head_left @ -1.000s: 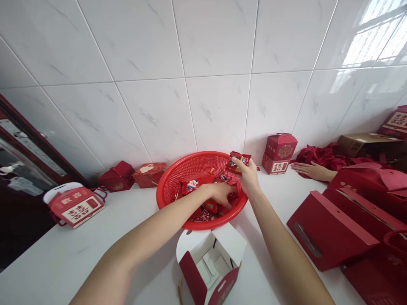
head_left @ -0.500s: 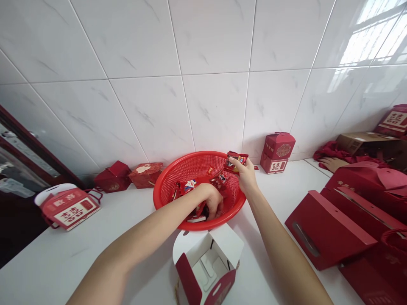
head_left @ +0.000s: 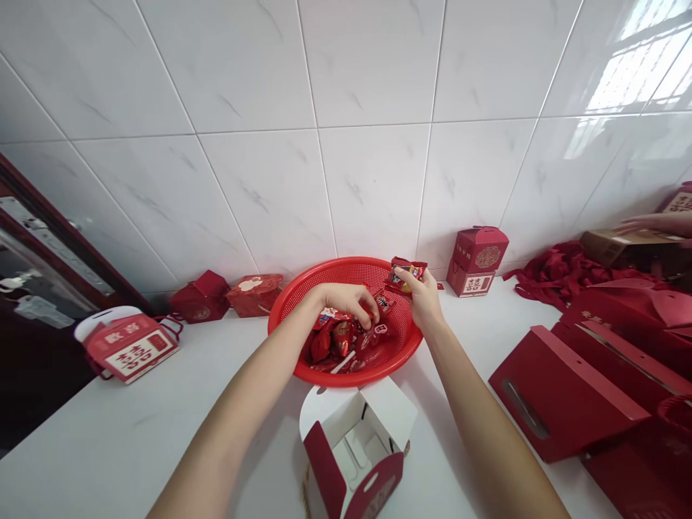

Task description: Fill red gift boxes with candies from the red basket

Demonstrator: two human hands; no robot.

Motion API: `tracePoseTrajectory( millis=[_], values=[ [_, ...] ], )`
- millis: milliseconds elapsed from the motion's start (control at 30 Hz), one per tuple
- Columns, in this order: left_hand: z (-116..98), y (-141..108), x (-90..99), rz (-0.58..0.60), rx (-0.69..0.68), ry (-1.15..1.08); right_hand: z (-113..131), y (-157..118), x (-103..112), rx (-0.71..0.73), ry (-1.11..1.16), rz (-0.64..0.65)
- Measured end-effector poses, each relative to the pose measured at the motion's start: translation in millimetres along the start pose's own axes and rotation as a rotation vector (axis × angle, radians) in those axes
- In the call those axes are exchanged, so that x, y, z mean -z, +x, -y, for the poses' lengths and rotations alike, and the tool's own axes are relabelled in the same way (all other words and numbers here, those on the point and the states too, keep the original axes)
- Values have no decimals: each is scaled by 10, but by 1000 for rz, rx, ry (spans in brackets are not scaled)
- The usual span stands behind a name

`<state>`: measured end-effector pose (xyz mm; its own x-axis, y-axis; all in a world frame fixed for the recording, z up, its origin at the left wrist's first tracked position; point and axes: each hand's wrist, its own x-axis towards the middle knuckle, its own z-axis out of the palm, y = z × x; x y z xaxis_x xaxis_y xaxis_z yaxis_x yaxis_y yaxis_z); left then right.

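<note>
While the right fingers [head_left: 404, 276] pinch wrapped sweets [head_left: 417, 271], whether the curled left fingers [head_left: 372, 303] hold any is unclear.

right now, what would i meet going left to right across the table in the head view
labelled red box, dark red box, floral red box, red basket, stacked red boxes, crumpled red fabric

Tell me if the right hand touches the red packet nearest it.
Touching: the head view shows the right hand holding the red packet, thumb across its front.
</note>
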<state>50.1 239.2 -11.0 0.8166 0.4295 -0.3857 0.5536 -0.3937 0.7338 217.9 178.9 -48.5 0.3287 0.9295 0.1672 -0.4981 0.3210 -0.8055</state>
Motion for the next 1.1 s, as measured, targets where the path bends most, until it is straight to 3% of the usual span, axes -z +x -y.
tracePoseTrajectory(
  millis=[267,533,1100],
  values=[
    [37,-200,111,-304,-96,-272,15,-25,5,-34,-22,44],
    [53,-221,126,-480,-153,-389,72,-65,-19,-83,-21,125],
    [-16,-186,63,-619,-225,-483,51,-74,4,-105,-15,217]
  ],
)
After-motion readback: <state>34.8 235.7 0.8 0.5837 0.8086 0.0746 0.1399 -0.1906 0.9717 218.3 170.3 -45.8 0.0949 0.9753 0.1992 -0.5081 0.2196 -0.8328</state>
